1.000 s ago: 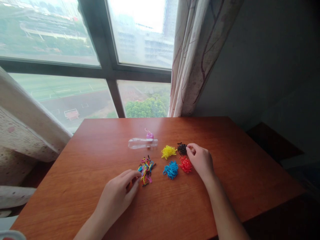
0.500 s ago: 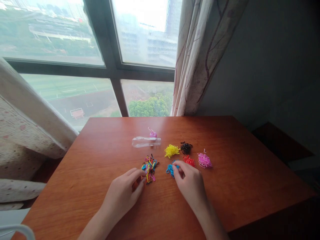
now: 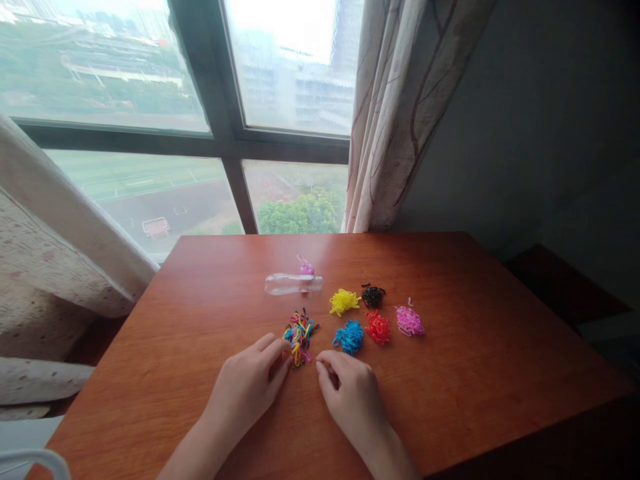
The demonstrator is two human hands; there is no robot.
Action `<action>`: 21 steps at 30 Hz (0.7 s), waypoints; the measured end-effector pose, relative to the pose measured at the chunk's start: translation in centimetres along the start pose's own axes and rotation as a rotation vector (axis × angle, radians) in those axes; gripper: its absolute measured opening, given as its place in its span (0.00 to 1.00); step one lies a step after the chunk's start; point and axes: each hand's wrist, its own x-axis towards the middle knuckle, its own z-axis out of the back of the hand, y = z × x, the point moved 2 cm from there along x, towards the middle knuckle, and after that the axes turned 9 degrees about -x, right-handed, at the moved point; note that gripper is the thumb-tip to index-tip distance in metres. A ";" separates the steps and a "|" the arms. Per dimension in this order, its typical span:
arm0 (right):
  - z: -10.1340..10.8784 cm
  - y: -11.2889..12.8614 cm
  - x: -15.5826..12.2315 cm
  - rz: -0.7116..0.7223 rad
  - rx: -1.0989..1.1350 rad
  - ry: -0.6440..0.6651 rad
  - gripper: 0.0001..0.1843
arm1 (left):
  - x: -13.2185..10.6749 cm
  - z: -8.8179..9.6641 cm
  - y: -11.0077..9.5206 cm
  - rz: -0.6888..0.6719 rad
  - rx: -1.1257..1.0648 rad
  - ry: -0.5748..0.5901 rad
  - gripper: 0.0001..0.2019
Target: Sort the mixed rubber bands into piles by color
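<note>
A mixed heap of coloured elastic bands (image 3: 299, 331) lies on the wooden table (image 3: 200, 313). My left hand (image 3: 247, 387) rests just left of the heap, fingertips touching its edge, fingers loosely curled. My right hand (image 3: 350, 397) sits just right of the heap, fingers curled in a loose pinch; I cannot see anything in them. Sorted small piles lie beyond: yellow (image 3: 343, 301), black (image 3: 373, 295), blue (image 3: 349, 336), red (image 3: 378, 327) and pink (image 3: 409, 321).
A clear plastic bottle (image 3: 293, 284) lies on its side behind the heap, with a small pink cap (image 3: 307, 268) beside it. A window and curtains stand behind the table. A white rim (image 3: 30, 460) shows at the bottom left corner.
My right hand moved from the black pile back to the blue pile, then to the near side beside the mixed heap. The left hand stayed at the heap.
</note>
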 end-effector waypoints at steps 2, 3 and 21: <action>0.0 0.0 -0.1 0.003 -0.007 -0.005 0.10 | 0.0 0.0 0.0 -0.005 0.004 0.000 0.11; 0.0 0.0 -0.1 0.007 -0.013 -0.006 0.10 | 0.0 -0.1 0.0 -0.010 0.005 -0.001 0.11; -0.1 0.1 -0.2 0.006 0.020 0.016 0.10 | 2.2 2.3 -1.8 -0.168 -0.061 -0.153 0.09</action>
